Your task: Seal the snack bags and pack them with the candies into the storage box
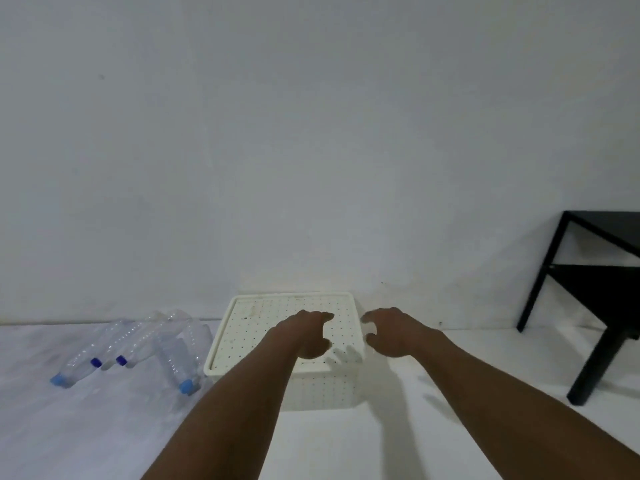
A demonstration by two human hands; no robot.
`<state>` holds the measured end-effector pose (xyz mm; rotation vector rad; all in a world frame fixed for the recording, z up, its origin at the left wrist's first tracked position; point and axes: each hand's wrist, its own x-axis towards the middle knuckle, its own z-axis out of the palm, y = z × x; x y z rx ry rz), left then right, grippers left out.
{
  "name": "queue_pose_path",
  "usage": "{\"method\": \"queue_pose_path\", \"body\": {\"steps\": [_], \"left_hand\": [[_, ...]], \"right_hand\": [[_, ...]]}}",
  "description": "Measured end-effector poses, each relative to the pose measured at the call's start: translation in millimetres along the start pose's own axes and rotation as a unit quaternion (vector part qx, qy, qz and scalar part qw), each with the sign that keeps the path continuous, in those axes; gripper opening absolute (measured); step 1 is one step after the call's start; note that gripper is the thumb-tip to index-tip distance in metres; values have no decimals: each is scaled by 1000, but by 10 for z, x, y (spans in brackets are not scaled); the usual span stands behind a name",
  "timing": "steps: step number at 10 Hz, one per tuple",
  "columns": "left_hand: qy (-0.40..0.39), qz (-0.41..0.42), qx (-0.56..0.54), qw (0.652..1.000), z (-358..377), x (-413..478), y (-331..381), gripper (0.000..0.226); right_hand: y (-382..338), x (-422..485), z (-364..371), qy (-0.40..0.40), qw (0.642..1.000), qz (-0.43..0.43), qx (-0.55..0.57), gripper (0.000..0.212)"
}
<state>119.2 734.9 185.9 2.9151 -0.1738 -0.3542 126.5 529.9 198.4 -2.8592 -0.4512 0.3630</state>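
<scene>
Two bare hands at the closed white storage box (277, 344) by the wall.

The box lies with its long side along the wall, its dotted lid (263, 323) on, so the contents are hidden. The left hand (306, 336) rests on the lid, fingers spread, holding nothing. The right hand (391, 332) curls at the box's right edge; whether it grips cannot be told. Left of the box lie about five clear bottles (138, 344), blurred.
</scene>
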Motion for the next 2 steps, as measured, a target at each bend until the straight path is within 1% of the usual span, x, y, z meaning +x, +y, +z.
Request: {"method": "queue_pose_path", "body": {"steps": [1, 2], "left_hand": [[42, 29, 19, 999, -482, 101, 371, 69], [78, 40, 40, 995, -939, 174, 712, 71]], "right_hand": [[204, -103, -610, 57, 998, -1, -6, 53], [411, -211, -1126, 112, 994, -5, -16, 54]]}}
